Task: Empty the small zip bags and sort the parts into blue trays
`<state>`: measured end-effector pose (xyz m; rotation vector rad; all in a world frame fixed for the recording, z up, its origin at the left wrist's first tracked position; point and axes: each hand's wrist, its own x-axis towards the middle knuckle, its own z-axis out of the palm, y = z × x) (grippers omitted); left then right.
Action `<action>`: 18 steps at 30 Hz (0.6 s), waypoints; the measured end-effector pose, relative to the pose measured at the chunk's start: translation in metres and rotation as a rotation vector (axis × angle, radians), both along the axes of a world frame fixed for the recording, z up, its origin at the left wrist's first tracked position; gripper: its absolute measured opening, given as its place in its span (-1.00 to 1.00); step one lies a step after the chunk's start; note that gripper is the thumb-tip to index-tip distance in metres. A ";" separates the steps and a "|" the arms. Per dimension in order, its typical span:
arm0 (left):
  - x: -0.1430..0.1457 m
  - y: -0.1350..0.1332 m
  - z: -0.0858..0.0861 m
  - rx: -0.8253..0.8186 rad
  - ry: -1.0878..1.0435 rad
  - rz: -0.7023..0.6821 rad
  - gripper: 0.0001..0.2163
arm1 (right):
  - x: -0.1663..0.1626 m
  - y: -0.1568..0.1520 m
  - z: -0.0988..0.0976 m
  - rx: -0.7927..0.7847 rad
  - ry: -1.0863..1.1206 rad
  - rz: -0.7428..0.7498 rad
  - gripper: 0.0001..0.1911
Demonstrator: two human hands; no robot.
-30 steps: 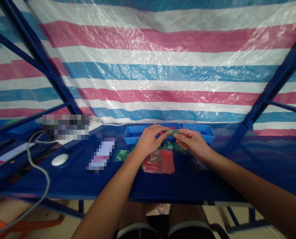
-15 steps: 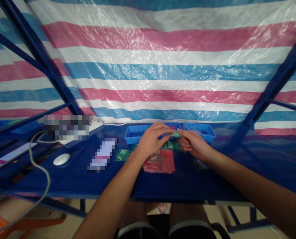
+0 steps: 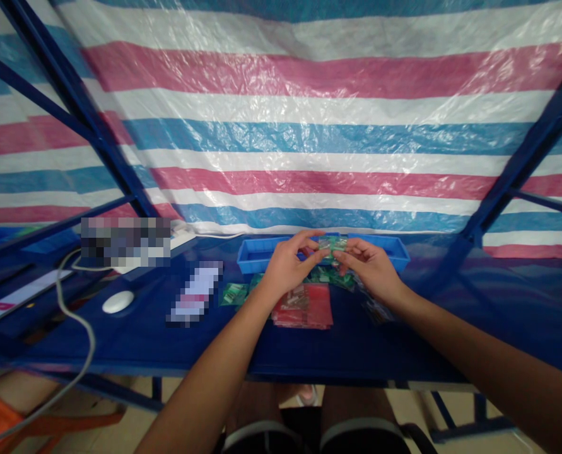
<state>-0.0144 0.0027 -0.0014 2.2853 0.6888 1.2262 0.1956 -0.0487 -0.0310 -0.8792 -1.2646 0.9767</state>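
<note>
Between my two hands a small green plastic bag is held up above the table. My left hand is closed on its left side, thumb in front. My right hand pinches the right side with the thumb and fingers. Just below lie more green bags, partly hidden by the hands. Nearer to me is a stack of red plastic bags, with a clear bag of small parts on top. Another green bag lies left of my left wrist.
Behind the hands stand a blue tray and a second blue tray. Left on the blue table are a blurred-out phone-like slab, a white mouse and a pale cable. Clear packets lie under my right wrist.
The green bag has been turned up and spread flatter, so more of its face shows. My hands have drawn a little closer together, the right one moving slightly.
</note>
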 end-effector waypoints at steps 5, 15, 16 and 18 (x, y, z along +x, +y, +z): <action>-0.002 -0.002 0.003 0.300 0.052 -0.025 -0.52 | 0.001 0.000 0.003 -0.133 0.228 0.006 -0.48; 0.001 0.003 -0.002 0.333 0.067 -0.004 -0.83 | 0.002 0.000 0.004 -0.214 0.223 0.127 -0.58; 0.000 0.002 -0.001 0.308 0.058 0.022 -0.83 | 0.000 -0.001 0.004 -0.193 0.199 0.129 -0.57; -0.001 -0.001 0.000 0.246 0.039 0.063 -0.80 | -0.002 -0.002 0.004 -0.143 0.132 0.103 -0.58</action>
